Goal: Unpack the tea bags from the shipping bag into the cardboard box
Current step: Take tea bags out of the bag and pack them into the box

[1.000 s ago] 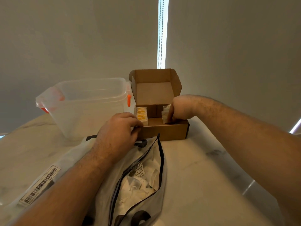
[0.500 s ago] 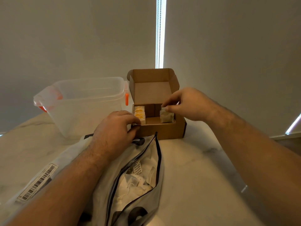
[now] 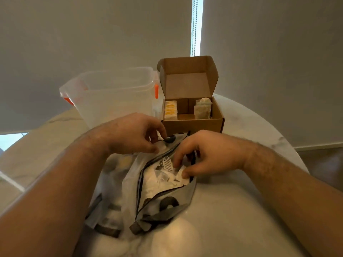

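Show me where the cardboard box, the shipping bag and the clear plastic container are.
cardboard box (image 3: 193, 125), head view, on its front wall.
shipping bag (image 3: 130, 184), head view, on the grey outer side left of the opening.
clear plastic container (image 3: 115, 101), head view, on its front wall.

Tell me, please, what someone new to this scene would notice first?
Probably the two bare hands at the centre: the left hand pinches the edge of the open grey zippered shipping bag, and the right hand reaches into its white tea bags. Behind stands the open brown cardboard box, with a clear plastic tub to its left.
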Available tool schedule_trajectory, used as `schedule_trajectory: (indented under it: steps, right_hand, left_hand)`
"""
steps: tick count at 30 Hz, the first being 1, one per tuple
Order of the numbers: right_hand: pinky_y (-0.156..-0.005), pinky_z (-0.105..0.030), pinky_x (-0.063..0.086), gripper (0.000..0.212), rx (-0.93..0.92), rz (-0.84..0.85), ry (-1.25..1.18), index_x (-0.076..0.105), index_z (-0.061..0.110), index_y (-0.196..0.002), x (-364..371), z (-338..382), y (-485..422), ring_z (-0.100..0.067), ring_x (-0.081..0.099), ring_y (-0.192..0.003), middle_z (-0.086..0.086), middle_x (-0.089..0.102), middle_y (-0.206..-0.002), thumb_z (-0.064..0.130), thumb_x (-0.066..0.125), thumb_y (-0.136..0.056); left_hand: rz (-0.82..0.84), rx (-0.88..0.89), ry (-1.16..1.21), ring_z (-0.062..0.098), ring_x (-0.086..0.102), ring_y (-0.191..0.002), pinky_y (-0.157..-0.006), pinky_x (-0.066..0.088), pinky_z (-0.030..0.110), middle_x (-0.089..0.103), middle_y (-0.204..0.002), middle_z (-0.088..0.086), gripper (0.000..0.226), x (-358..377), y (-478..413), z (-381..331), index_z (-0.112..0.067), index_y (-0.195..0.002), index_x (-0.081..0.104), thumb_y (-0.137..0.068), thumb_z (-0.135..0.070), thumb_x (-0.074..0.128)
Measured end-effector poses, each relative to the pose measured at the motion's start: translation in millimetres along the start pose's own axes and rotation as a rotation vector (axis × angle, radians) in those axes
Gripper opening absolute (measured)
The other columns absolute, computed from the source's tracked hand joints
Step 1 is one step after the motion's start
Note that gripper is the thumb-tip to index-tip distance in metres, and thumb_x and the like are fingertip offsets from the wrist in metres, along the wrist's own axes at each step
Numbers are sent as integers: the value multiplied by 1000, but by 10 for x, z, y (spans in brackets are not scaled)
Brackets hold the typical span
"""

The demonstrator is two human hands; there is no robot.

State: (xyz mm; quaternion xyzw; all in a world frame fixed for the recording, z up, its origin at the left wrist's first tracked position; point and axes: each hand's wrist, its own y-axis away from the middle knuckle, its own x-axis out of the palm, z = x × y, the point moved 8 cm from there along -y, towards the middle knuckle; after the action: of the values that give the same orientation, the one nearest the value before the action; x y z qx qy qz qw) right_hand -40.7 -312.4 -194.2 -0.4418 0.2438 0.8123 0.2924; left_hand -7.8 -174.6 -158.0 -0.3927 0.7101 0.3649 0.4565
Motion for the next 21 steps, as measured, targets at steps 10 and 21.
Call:
schedule_trajectory:
  steps: [10,21]
  right_hand:
    - [-85,-29,61,12,-24,-295,-414,77,24,-102,-324,-238,110,-10,72,-95,7,76,-99,20,77,-91]
    - [-73,-32,64,19,-84,-702,-831,73,9,-114,-565,-360,209,-19,74,-82,-8,77,-99,6,69,-96]
  left_hand:
    - [-85,91,145,1,63,-90,-78,49,21,68,-97,-16,22,18,-60,-61,-39,-109,72,-88,-38,77]
    - [-104,285,675,22,73,-99,-97,56,50,78,-103,2,25,34,-65,-293,-28,-108,79,-83,-33,76]
